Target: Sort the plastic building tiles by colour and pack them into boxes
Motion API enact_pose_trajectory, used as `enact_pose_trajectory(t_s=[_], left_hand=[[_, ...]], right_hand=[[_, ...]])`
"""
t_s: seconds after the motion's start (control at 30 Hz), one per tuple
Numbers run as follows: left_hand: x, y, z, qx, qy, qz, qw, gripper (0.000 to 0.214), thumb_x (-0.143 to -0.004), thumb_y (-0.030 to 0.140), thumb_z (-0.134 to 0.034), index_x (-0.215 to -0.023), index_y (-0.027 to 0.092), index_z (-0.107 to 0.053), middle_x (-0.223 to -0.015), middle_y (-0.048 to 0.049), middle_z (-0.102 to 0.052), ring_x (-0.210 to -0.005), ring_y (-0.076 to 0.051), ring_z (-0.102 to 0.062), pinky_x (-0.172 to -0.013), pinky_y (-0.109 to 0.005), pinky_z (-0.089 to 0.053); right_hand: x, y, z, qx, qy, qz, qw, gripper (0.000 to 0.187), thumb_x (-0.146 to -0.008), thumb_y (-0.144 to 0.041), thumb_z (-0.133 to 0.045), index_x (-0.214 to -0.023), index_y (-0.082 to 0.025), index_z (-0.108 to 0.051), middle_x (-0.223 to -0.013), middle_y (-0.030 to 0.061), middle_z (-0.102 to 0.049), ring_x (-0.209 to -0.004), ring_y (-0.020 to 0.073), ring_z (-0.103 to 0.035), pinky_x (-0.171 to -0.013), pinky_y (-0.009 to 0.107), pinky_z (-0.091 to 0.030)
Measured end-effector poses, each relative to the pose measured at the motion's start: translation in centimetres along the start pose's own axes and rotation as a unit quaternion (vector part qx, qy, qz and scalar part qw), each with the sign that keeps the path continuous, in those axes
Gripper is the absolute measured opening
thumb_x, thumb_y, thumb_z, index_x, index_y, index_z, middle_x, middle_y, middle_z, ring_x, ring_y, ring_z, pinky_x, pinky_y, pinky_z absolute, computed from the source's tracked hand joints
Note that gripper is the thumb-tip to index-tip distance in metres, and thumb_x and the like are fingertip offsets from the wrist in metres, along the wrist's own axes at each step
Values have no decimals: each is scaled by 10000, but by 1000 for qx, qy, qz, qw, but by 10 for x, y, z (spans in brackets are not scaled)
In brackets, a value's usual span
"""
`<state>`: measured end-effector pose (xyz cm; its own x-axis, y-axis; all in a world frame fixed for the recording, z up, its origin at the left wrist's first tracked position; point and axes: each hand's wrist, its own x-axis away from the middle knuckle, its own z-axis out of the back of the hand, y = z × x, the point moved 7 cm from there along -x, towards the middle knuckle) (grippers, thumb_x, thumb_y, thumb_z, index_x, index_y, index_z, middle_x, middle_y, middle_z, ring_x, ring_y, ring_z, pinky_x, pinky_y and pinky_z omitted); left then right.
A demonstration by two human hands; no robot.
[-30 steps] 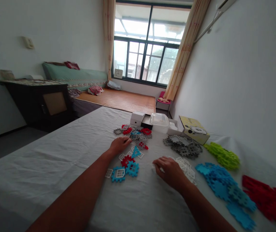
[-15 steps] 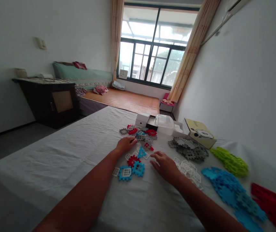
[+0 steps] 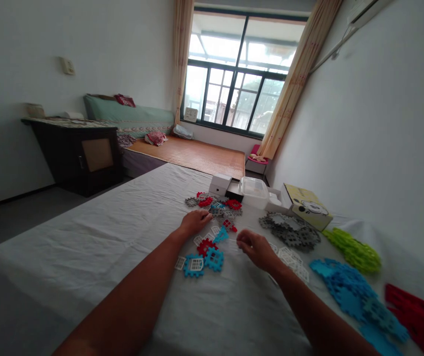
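Observation:
My left hand (image 3: 196,221) rests at the left edge of a mixed pile of building pieces (image 3: 221,210), grey, red and blue. Its fingers are curled together, and what they grip, if anything, is hidden. My right hand (image 3: 253,245) is closed in a pinch on the other side, at the end of a blurred white window piece (image 3: 231,241). Between the hands lie a blue triangular piece (image 3: 220,234), a red toothed piece (image 3: 207,246) and two blue square pieces (image 3: 213,259). One of these blue squares carries a white window insert (image 3: 196,264).
To the right are sorted heaps: white window pieces (image 3: 294,263), grey (image 3: 291,230), lime green (image 3: 354,251), blue (image 3: 349,289) and red (image 3: 415,314). A clear plastic tub (image 3: 253,192), a white box (image 3: 219,184) and a yellow carton (image 3: 307,205) stand at the back of the cloth-covered table (image 3: 122,222).
My right hand has gone from spread fingers to a pinch and shifted slightly. The white window piece and blue triangle have moved a little right. My left hand has stayed almost still.

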<state>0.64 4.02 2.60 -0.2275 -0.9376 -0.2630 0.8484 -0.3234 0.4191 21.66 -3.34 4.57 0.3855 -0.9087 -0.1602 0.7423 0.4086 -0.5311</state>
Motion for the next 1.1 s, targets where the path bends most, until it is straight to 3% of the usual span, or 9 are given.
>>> enact_pose_trajectory(t_s=[0.17, 0.27, 0.33, 0.43, 0.53, 0.73, 0.93, 1.1], left_hand=[[-1, -2, -2, 0, 3, 10, 1000, 397, -892, 456, -367, -861, 243, -701, -813, -23, -696, -737, -164, -605, -578, -237, -331], [-1, -3, -2, -5, 5, 20, 1000, 389, -889, 456, -372, -877, 250, -702, -843, -26, -701, -749, -170, -607, -587, -239, -338], [0, -2, -2, -2, 2, 23, 1000, 381, -890, 455, -375, -894, 257, -701, -863, -24, -703, -759, -170, -611, -593, -238, -343], [2, -1, -1, 3, 1, 17, 1000, 384, -893, 455, -375, -878, 249, -699, -855, -23, -702, -758, -163, -610, -604, -234, -351], [3, 2, 2, 6, 7, 8, 1000, 387, -896, 449, -372, -850, 238, -693, -847, -23, -699, -761, -161, -609, -614, -235, -357], [3, 2, 2, -1, 4, 14, 1000, 382, -895, 444, -376, -822, 231, -685, -818, -23, -698, -745, -160, -610, -595, -232, -351], [2, 2, 1, -1, 2, 8, 1000, 389, -894, 449, -371, -819, 232, -685, -838, -26, -700, -752, -163, -607, -601, -237, -351], [1, 2, 1, 3, 4, 3, 1000, 398, -891, 461, -370, -807, 228, -681, -827, -34, -698, -739, -172, -605, -592, -244, -342]], right_hand=[[37, 48, 56, 109, -22, -42, 993, 208, -825, -358, -485, -805, -207, -626, -695, 9, -649, -616, 150, -578, -600, 265, -411], [38, 51, 64, 145, 11, -37, 989, 282, -855, -387, -456, -922, -210, -665, -879, 54, -681, -693, 169, -612, -662, 295, -446], [27, 30, 50, 134, 31, 10, 990, 314, -888, -349, -411, -1021, -213, -660, -1001, 75, -671, -804, 180, -623, -750, 309, -462], [7, -16, 11, 116, 3, 111, 987, 342, -914, -259, -371, -1159, -237, -610, -1117, 64, -654, -1020, 193, -567, -887, 319, -435], [-12, -43, -19, 156, -22, 135, 978, 366, -913, -238, -404, -1256, -250, -533, -1194, 50, -631, -1110, 213, -506, -921, 350, -410], [-47, -49, -24, 236, -4, 99, 967, 269, -910, -280, -453, -1113, -258, -628, -1068, 52, -665, -1043, 205, -517, -908, 305, -393], [-70, -51, -42, 240, -75, 138, 958, 218, -798, -314, -628, -999, -241, -668, -1096, 43, -642, -1077, 234, -480, -919, 316, -382], [-66, -51, -35, 178, -27, 99, 979, 197, -746, -283, -674, -913, -184, -640, -902, 65, -661, -916, 220, -543, -776, 292, -425]])
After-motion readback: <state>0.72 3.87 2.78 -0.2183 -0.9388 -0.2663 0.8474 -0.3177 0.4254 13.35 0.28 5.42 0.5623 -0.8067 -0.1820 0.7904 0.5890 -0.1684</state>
